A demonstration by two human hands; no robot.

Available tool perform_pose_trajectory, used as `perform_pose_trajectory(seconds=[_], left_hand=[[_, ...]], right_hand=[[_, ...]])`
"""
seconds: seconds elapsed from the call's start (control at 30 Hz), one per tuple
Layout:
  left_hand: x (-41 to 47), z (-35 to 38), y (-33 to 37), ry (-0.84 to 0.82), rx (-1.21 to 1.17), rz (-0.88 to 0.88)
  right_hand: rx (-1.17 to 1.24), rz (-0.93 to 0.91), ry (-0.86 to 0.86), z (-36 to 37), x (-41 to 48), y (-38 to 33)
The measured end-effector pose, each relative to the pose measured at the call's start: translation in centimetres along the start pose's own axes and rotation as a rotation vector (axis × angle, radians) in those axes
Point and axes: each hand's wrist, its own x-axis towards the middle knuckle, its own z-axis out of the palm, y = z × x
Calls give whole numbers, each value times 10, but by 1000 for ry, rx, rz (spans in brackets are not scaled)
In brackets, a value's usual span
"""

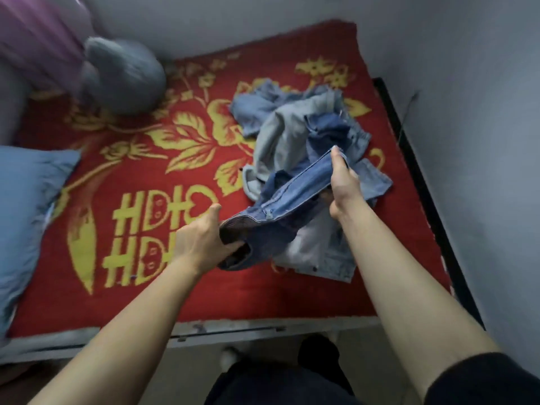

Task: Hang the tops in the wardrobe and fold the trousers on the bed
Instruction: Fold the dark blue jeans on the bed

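**Denim held taut over the bed**

Stretching a blue denim garment (292, 197) between both hands, the person stands at the foot of a bed covered by a red blanket (146, 147) with yellow flowers and lettering. The left hand (201, 238) is closed around the garment's dark-lined end, thumb on top, fingers curled underneath. The right hand (342, 185) is clamped on the opposite end, raised a little higher and farther from the camera, so the seamed edge runs in a slanted line between the two grips. The frame is soft with motion blur, so whether this piece is a pair of trousers or a top is hard to say — the stitched edge could be a waistband.

Just behind and beneath the held piece lies a heap of denim clothes (304, 127) in pale and darker blues, piled on the right half of the blanket. A light denim item (327, 258) lies flat below the right forearm. A blue pillow (26, 206) rests at the left edge, and a grey-blue cushion (125, 74) sits near the far corner — beside purple fabric (38, 39).
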Motion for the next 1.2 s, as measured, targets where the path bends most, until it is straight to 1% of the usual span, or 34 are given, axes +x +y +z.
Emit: perform_pose_trajectory(seconds=[0.07, 0.1, 0.17, 0.23, 0.37, 0.47, 0.53, 0.57, 0.6, 0.63, 0.7, 0.77, 0.87, 0.93, 1.0, 1.07, 1.17, 1.2], left_hand=[[2, -34, -36, 41, -14, -58], [3, -51, -53, 87, -20, -68], [5, -86, -92, 188, -14, -53], [5, -123, -134, 262, 23, -18], [-3, -198, -226, 470, 26, -11], [-12, -249, -291, 622, -110, -103], [-19, -280, -331, 659, -286, -244], [-24, -293, -350, 653, -380, -330], [-28, -303, -369, 618, -446, -410], [-33, -311, -386, 564, -473, -453], [-42, -318, -412, 440, -475, -438], [-51, -320, -428, 361, -528, -422], [-63, -313, -446, 270, -822, -450], [-73, -306, -454, 231, -949, -468], [-80, -296, -458, 185, -1010, -461], [-86, -291, -458, 147, -1085, -424], [-92, -290, -456, 67, -1189, -306], [-94, -290, -455, 43, -1184, -263]], right_hand=[[-21, -73, -49, 36, -26, -32], [-16, -113, -67, 52, -41, -46], [15, -186, -91, 87, -74, -67], [-11, -270, -89, 120, -109, -83], [-20, -426, -70, 191, -181, -94], [-39, -524, -87, 243, -229, -93], [-32, -574, -93, 271, -257, -95], [-29, -596, -78, 283, -269, -96], [-22, -618, -53, 294, -280, -98], [-20, -630, -28, 305, -290, -100], [-16, -623, -6, 326, -304, -99], [0, -569, 5, 342, -314, -92], [96, -433, 36, 354, -322, -74], [189, -372, 30, 357, -323, -62], [244, -329, 13, 360, -322, -51], [221, -329, 0, 361, -317, -39], [134, -345, -49, 360, -312, -28], [132, -346, -55, 359, -310, -27]])
